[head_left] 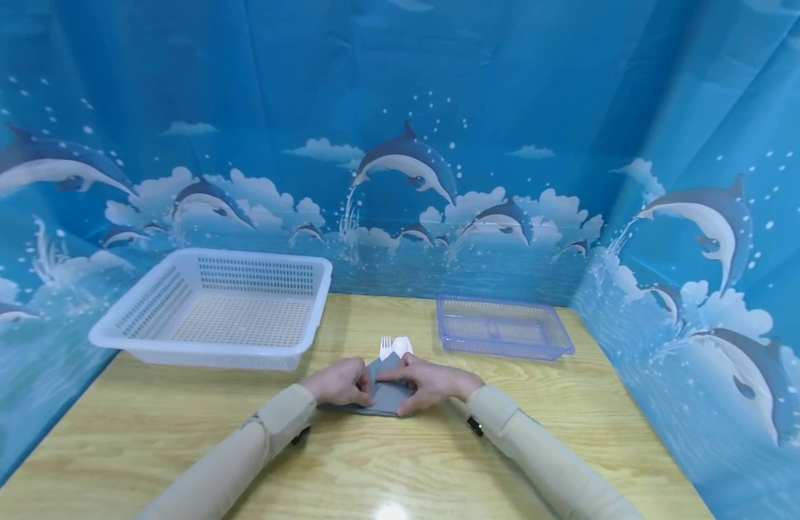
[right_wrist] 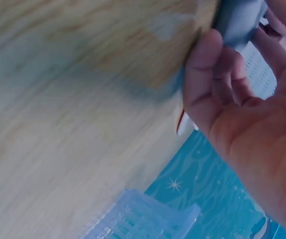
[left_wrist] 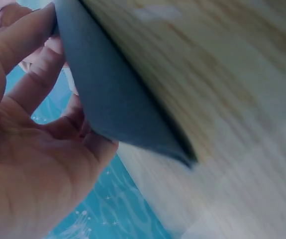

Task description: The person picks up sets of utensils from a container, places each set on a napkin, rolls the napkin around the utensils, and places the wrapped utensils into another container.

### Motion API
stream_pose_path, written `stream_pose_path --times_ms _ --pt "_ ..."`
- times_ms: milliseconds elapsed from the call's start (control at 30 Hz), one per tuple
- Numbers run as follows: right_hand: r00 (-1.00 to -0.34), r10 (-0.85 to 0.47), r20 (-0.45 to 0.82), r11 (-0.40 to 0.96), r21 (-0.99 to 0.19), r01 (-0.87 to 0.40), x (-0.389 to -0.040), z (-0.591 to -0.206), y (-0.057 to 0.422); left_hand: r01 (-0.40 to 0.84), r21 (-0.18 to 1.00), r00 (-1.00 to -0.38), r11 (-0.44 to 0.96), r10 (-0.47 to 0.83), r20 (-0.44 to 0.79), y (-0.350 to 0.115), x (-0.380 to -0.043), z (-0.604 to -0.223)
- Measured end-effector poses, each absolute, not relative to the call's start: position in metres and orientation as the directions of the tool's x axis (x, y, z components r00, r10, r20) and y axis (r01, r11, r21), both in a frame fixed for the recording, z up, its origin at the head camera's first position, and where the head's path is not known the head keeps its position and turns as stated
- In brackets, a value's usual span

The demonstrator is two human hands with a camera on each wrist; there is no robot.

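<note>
A grey cloth napkin [head_left: 392, 399] lies partly folded on the table, one flap standing over a white fork [head_left: 385, 348] and a white spoon [head_left: 402, 346]. Only the upper ends of the cutlery show past the cloth; the rest is hidden. My left hand [head_left: 341, 381] pinches the napkin's left part, and a loose corner of the cloth [left_wrist: 118, 99] hangs beside its fingers in the left wrist view. From the right, my right hand [head_left: 434, 383] grips the folded cloth, thumb near the lower edge and fingers across the top.
A large white plastic basket [head_left: 221, 356] stands at the back left of the wooden table [head_left: 374, 469]. At the back right sits a smaller purple mesh basket [head_left: 500, 352]. A blue dolphin-print curtain [head_left: 400, 87] hangs behind and along the sides.
</note>
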State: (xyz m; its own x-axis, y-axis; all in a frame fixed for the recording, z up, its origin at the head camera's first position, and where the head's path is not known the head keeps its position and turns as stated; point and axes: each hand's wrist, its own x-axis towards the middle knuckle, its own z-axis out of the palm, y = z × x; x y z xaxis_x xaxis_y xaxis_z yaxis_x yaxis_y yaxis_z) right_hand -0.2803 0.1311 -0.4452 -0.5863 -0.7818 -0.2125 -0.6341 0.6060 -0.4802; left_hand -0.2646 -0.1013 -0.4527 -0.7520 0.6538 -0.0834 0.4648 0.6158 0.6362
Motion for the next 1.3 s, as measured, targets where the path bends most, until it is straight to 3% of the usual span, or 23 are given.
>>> stream_pose_path --times_ms 200,367,567,767,1067,1300 --pt "-0.602 -0.776 -0.188 0.615 -0.435 -0.657 -0.279 -0.448 0.126 0.547 0.557 -0.744 0.625 0.668 -0.020 -0.100 -0.265 -0.454" --pt "-0.643 -0.748 -0.165 0.642 -0.426 -0.638 -0.277 -0.451 0.124 0.709 0.340 -0.682 0.617 0.723 0.110 -0.100 -0.262 -0.456" --pt "-0.632 -0.770 -0.090 0.623 -0.319 -0.714 -0.275 -0.457 0.124 0.776 0.235 -0.622 0.585 0.771 0.137 -0.101 -0.257 -0.455" --pt "-0.560 -0.826 0.063 0.535 -0.222 -0.815 -0.272 -0.460 0.123 0.798 0.276 -0.578 0.535 0.810 0.101 -0.108 -0.259 -0.454" --pt "-0.310 -0.936 0.166 0.318 0.020 -0.948 -0.266 -0.459 0.120 0.799 0.389 -0.525 0.458 0.847 0.080 -0.116 -0.262 -0.451" --pt "-0.302 -0.944 0.136 0.312 0.058 -0.948 -0.267 -0.461 0.115 0.758 0.445 -0.554 0.476 0.831 0.056 -0.121 -0.264 -0.451"
